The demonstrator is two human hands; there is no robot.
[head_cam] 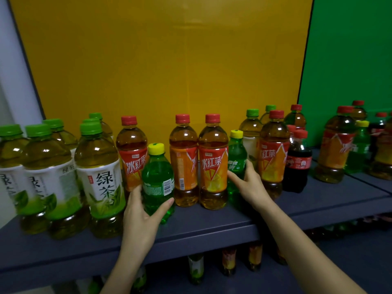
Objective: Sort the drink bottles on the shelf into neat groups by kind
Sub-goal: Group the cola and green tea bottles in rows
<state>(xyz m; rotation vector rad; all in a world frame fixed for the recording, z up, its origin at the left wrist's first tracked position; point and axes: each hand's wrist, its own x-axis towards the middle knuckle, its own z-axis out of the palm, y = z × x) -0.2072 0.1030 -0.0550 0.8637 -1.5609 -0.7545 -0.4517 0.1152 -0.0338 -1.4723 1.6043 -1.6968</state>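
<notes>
gripping the near soda bottle (158, 179), just left of the iced tea pair (212, 166), the left hand (140, 211) curls fingers and thumb round it; the right hand (248, 183) wraps the far soda bottle (236, 164), just right of that pair. a careless pull could topple the crowding teas.

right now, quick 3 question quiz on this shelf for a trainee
1. True or false: the left hand grips a green tea bottle.
2. The cap of the Sprite bottle in the right hand is: A red, B yellow, C green.
3. Fill in: the nearest cola bottle has a ___ cap.
Key: 1 false; 2 B; 3 red.
</notes>
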